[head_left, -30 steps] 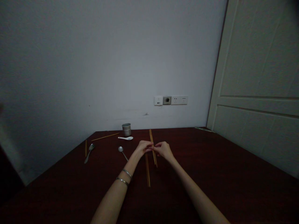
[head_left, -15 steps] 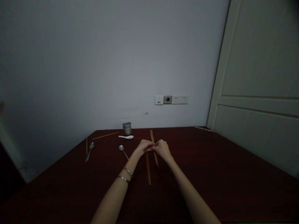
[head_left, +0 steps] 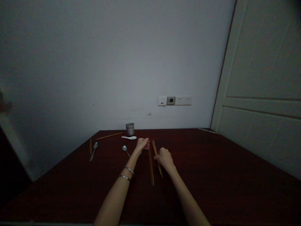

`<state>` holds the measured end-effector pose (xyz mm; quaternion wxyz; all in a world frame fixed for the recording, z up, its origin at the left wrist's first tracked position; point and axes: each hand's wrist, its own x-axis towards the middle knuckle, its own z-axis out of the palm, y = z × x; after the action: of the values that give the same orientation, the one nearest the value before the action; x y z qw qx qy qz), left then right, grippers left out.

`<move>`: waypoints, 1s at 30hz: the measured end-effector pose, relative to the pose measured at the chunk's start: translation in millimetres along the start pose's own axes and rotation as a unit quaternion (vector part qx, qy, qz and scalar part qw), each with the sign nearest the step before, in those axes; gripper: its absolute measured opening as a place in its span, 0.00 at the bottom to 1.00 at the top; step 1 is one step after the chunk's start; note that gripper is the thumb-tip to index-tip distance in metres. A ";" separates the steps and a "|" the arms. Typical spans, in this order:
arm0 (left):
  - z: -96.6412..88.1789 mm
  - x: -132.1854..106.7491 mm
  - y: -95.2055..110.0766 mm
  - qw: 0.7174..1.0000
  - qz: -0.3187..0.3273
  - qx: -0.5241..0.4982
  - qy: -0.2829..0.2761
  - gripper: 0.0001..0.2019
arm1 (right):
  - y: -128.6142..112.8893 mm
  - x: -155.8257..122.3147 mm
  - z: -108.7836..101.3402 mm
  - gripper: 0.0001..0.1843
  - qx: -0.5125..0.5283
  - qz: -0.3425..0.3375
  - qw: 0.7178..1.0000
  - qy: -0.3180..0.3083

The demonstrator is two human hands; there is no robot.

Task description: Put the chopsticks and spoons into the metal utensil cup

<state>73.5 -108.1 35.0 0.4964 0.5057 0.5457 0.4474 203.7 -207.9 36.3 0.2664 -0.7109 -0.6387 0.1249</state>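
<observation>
Fingers curled, my left hand (head_left: pixel 142 144) is at the far end of a pair of wooden chopsticks (head_left: pixel 151 171) lying on the dark red table (head_left: pixel 211 175). Whether it touches them or has anything inside the curled fingers, I cannot tell. To the right, my right hand (head_left: pixel 164 158) grips a second bundle of chopsticks (head_left: pixel 154 148) near the middle. Both ends of this bundle stick out past the hand, slanting down to the right. A metal spoon (head_left: pixel 124 148) lies left of my left hand, its handle partly behind my wrist.
At the back stands a metal cup (head_left: pixel 130 129), with a white spoon (head_left: pixel 130 137) in front of it. Farther left lie a single chopstick (head_left: pixel 109 136), another stick (head_left: pixel 90 146) and a metal spoon (head_left: pixel 94 150). Behind the table is a wall with sockets (head_left: pixel 183 100).
My hands have come apart. The right hand has drawn its chopsticks toward me, while the left has shifted a little left and away. The other chopstick pair stays on the table.
</observation>
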 end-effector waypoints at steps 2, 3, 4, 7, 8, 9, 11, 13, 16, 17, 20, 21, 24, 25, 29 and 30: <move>-5.2 4.2 -2.9 1.000 0.001 -0.007 0.016 0.13 | -2.9 -9.1 1.4 0.14 -0.031 -0.006 0.999 -0.013; -7.4 5.8 -4.7 1.000 0.001 -0.010 0.021 0.12 | -4.2 -12.8 2.2 0.15 -0.042 -0.008 0.999 -0.019; -9.2 7.1 -6.4 1.000 0.000 -0.013 0.026 0.12 | -5.5 -15.8 2.9 0.16 -0.050 -0.011 0.998 -0.025; -12.7 9.3 -10.4 0.999 -0.003 -0.020 0.040 0.10 | -9.5 -20.7 4.0 0.16 -0.066 -0.018 0.997 -0.032; -13.4 9.5 -11.2 0.999 -0.005 -0.022 0.044 0.10 | -10.8 -21.2 4.0 0.16 -0.069 -0.021 0.997 -0.033; -13.9 9.5 -11.7 0.999 -0.006 -0.024 0.046 0.09 | -12.1 -21.3 4.0 0.15 -0.069 -0.022 0.997 -0.035; -14.5 9.1 -12.4 0.998 -0.008 -0.028 0.050 0.09 | -14.1 -20.9 4.1 0.15 -0.070 -0.023 0.996 -0.041; -14.9 8.8 -13.0 0.998 -0.009 -0.030 0.051 0.09 | -14.9 -20.1 4.9 0.15 -0.072 -0.024 0.996 -0.047; -15.5 9.9 -14.8 0.998 -0.013 -0.034 0.050 0.09 | -13.8 -18.6 7.3 0.14 -0.073 -0.026 0.996 -0.048; -15.8 10.7 -15.7 0.998 -0.014 -0.035 0.050 0.09 | -13.0 -18.0 8.2 0.14 -0.073 -0.026 0.996 -0.047; -17.0 13.9 -18.6 0.998 -0.020 -0.037 0.047 0.08 | -10.0 -16.4 10.2 0.14 -0.070 -0.031 0.996 -0.043; -17.4 14.9 -19.7 0.998 -0.021 -0.037 0.046 0.08 | -9.1 -15.8 10.6 0.14 -0.067 -0.034 0.996 -0.043; -18.4 17.3 -22.7 0.998 -0.022 -0.039 0.041 0.08 | -7.2 -13.9 11.1 0.14 -0.056 -0.029 0.997 -0.049; -18.7 17.9 -23.7 0.998 -0.022 -0.039 0.040 0.08 | -6.7 -13.3 11.3 0.14 -0.051 -0.024 0.997 -0.051; -18.8 19.7 -26.5 0.998 -0.024 -0.040 0.039 0.08 | -4.6 -10.3 13.7 0.13 -0.033 -0.019 0.998 -0.051; -18.8 19.9 -26.8 0.998 -0.025 -0.039 0.039 0.08 | -3.9 -9.6 14.7 0.12 -0.029 -0.020 0.998 -0.051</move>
<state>52.0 -90.4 8.7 0.5055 0.4543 0.5589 0.4751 191.3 -213.8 24.6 0.2149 -0.6984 -0.6688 0.1373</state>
